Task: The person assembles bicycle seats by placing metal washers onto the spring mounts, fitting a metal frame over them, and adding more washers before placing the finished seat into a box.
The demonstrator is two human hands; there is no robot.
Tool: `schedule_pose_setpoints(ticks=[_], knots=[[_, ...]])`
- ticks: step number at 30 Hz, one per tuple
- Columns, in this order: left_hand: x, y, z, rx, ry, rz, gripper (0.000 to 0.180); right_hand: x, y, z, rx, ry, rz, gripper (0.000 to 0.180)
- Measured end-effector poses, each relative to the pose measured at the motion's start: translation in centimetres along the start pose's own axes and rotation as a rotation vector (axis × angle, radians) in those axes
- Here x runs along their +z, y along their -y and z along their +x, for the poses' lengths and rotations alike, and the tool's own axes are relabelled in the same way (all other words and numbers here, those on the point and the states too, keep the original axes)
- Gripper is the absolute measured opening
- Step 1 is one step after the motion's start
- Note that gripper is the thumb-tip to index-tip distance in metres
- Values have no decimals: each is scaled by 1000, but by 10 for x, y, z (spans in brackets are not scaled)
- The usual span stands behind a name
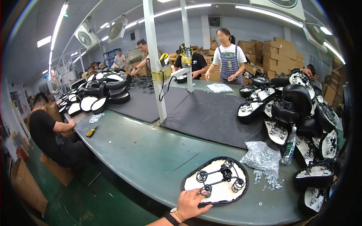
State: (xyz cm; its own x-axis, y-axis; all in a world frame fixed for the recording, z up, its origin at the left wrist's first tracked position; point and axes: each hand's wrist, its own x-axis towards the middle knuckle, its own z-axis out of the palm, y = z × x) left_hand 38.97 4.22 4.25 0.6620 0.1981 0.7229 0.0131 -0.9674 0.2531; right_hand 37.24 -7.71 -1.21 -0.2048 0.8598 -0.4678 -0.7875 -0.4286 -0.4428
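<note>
A black bicycle saddle [215, 180] lies upside down near the front edge of the green bench, showing its white underside. A black wire frame with coil springs [225, 173] rests across that underside. My left hand [191, 204], with a watch and bracelet at the wrist, grips the saddle's near left rim, fingers at a coil spring and thumb along the outer edge. My right hand is out of view. Just right of the saddle are a clear plastic bag of small metal nuts [261, 156] and loose nuts [268, 181] spilled on the bench.
Piled saddles [294, 109] rise at the right, with a plastic bottle [289, 147] beside them. Black mats [215, 116] surround a white post [156, 90]. Yellow-handled pliers [92, 131] and another saddle heap [102, 90] lie left. Several people work around the bench.
</note>
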Motion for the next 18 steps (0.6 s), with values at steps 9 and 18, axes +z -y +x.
schedule_pose_setpoints(ticks=[9, 18], knots=[[2, -1, -1, 2, -7, 6, 49, -15, -2, 5, 11, 132, 53, 36], [0, -1, 0, 0, -1, -7, 49, -24, -10, 11, 10, 90, -31, 33]])
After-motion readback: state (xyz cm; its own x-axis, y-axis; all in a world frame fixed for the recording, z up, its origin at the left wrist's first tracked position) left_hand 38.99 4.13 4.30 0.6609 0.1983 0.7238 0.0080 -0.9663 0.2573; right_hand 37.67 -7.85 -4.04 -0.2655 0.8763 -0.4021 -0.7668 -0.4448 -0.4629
